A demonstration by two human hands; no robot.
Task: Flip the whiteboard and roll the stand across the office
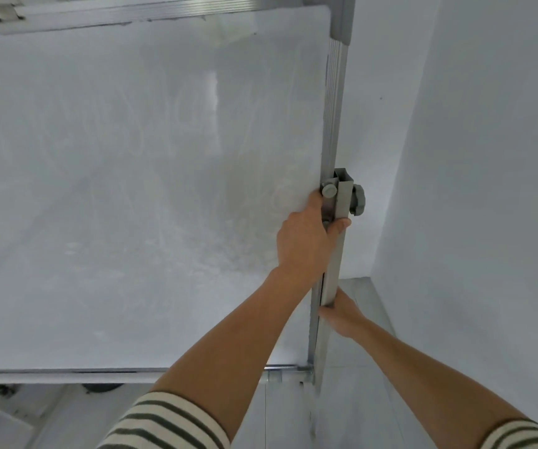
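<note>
- No text, label, brand, number or sign can be read anywhere in the view.
- The whiteboard carries only faint, smeared traces of wiped marker, mostly near its right side; none of them forms a legible letter or figure.

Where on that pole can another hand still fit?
The post is bare between the grey cap and the knobs. Below the knobs it is crowded: left hand just under them, right hand lower, a short gap between.
</note>
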